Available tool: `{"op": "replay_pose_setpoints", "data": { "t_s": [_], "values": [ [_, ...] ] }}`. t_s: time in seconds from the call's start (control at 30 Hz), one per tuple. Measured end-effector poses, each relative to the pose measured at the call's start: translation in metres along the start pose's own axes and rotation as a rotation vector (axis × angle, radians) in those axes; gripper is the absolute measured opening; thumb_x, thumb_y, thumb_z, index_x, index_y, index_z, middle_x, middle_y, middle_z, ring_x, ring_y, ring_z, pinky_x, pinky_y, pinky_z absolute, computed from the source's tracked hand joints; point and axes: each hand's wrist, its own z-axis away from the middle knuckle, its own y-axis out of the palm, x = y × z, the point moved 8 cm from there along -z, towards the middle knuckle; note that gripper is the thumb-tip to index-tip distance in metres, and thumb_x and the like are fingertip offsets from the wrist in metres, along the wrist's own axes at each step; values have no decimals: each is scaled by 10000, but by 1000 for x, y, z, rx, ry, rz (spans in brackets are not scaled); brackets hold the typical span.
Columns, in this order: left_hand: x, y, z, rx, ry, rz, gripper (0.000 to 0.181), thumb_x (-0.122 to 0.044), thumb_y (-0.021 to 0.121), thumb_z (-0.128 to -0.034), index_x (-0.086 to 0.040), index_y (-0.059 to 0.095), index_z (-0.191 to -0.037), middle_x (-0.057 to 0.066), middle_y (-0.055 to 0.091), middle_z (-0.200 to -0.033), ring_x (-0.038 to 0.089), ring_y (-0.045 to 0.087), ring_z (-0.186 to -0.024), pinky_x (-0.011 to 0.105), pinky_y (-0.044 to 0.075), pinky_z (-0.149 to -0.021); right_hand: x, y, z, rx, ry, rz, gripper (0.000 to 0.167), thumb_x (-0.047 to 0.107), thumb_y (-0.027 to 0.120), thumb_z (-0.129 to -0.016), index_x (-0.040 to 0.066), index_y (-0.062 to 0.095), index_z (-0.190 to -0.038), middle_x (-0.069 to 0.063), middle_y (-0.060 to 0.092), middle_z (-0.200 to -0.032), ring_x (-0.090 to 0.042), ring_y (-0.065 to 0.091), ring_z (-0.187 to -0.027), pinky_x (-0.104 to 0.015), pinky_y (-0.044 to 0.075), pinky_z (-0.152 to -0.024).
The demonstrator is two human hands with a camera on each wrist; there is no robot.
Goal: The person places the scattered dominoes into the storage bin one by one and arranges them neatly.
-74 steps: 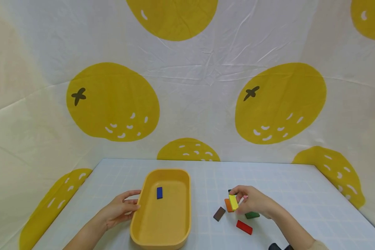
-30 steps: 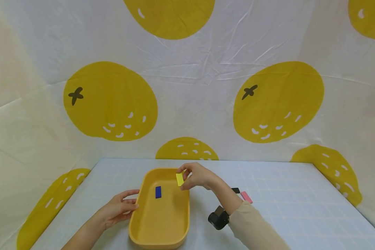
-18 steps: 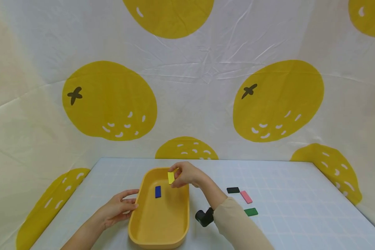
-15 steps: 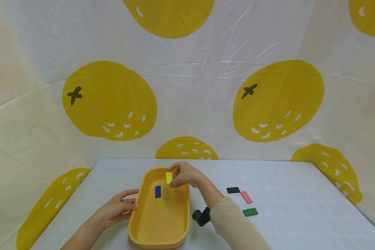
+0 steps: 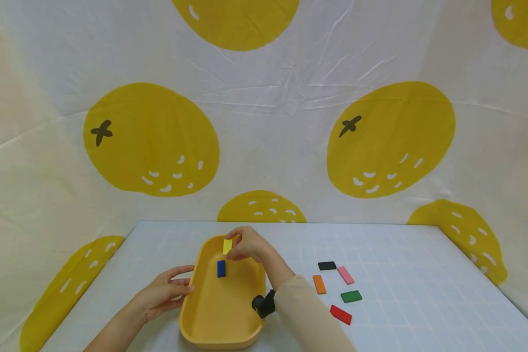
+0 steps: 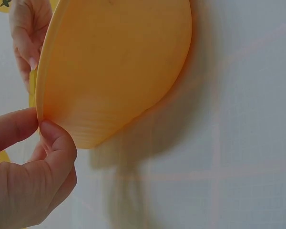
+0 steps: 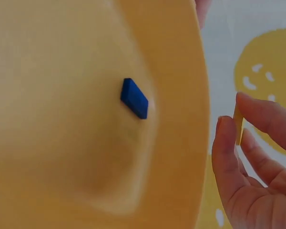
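Observation:
My left hand [image 5: 165, 293] pinches the left rim of an oblong yellow-orange plastic tub [image 5: 222, 318]; in the left wrist view, thumb and forefinger [image 6: 21, 126] meet at that rim. My right hand [image 5: 248, 244] holds a thin yellow block [image 5: 227, 246] by its ends, above the tub's far end. The right wrist view shows that block [image 7: 238, 125] edge-on between thumb and fingers. A blue block [image 5: 221, 268] lies on the tub floor, just nearer than the yellow one. The right forearm and sleeve cover part of the tub's right side.
Right of the tub, loose blocks lie on the pale checked table [image 5: 400, 264]: black [image 5: 327, 265], pink [image 5: 345, 275], orange [image 5: 319, 284], green [image 5: 351, 296] and red [image 5: 341, 315]. A black device [image 5: 264, 304] sits at the right wrist. A fruit-print cloth [image 5: 273, 146] hangs behind.
My right hand has carried the yellow block leftward from the loose blocks to above the tub's far end. The left hand has kept its grip on the rim. The brown block is now hidden.

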Motion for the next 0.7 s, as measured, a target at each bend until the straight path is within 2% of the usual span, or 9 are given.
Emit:
{"op": "replay_pose_setpoints", "data": {
  "t_s": [0.17,0.37,0.7],
  "values": [
    [0,0,-1,7,4,-4,682,38,615,-853,50,231,-1416,103,591,-1025,181,578,-852,302,511,-732,-9,6,-3,-39,14,-25,483,-149,742,-656,-24,595,-1099,-81,486,-753,-162,550,-564,-324,548,-638],
    [-1,1,0,26,12,5,674,36,609,-858,50,229,-1414,94,593,-1019,169,578,-854,289,505,-727,-24,8,-6,-84,51,93,456,-87,774,-669,21,613,-1082,-65,499,-747,-162,576,-587,-278,531,-602],
    [0,1,0,24,-14,16,677,37,608,-857,45,225,-1415,115,588,-1044,184,581,-877,311,511,-763,-47,11,-10,-105,96,128,460,-113,788,-625,24,616,-1030,-43,516,-625,-142,496,-522,-234,454,-521]
  ]
}}
